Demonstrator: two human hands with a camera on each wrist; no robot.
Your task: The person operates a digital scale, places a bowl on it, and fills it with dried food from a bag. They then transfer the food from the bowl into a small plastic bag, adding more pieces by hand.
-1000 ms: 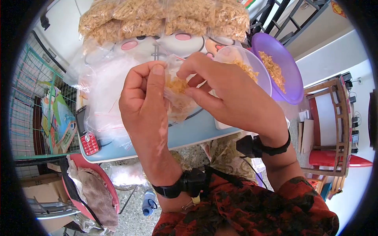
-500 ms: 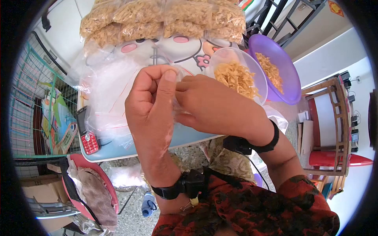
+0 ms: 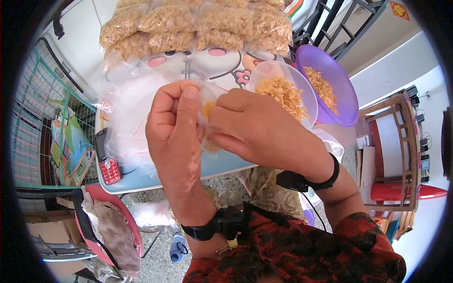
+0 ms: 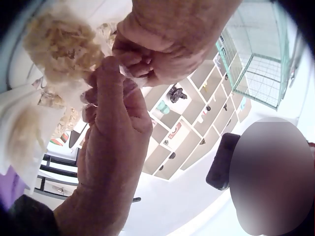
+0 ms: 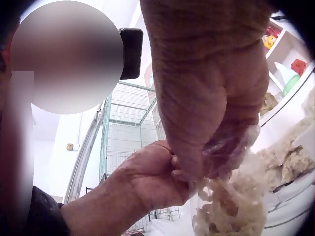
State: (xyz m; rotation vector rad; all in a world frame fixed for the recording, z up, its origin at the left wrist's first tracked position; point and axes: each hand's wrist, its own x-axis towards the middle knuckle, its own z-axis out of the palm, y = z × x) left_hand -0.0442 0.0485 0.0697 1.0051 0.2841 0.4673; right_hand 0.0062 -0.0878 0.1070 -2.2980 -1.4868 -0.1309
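A clear zip bag [image 3: 210, 144] of yellowish dried flakes hangs between both hands over the table's front part. My left hand [image 3: 174, 120] pinches its upper edge between thumb and curled fingers. On the bag's other side, my right hand [image 3: 257, 125] has fingers and thumb bent in on the plastic near the mouth, covering much of the bag in the head view. Flakes fill the bag [image 5: 229, 206] beneath the fingers in the right wrist view. The left wrist view shows both hands meeting at the bag [image 4: 64, 46], the right hand's thumb [image 4: 109, 83] lying along the plastic.
Filled bags [image 3: 174, 21] are stacked along the table's back. Flat plastic bags [image 3: 134, 108] lie at left, beside a red flip phone [image 3: 109, 170]. To the right stand a translucent bowl [image 3: 309, 101] and a purple basin [image 3: 347, 89], both with flakes.
My right hand, earlier with spread fingers by the bag's opening, has come down and left onto the plastic, its fingers now bent in. The translucent bowl's flakes show more. The left hand keeps its pinch.
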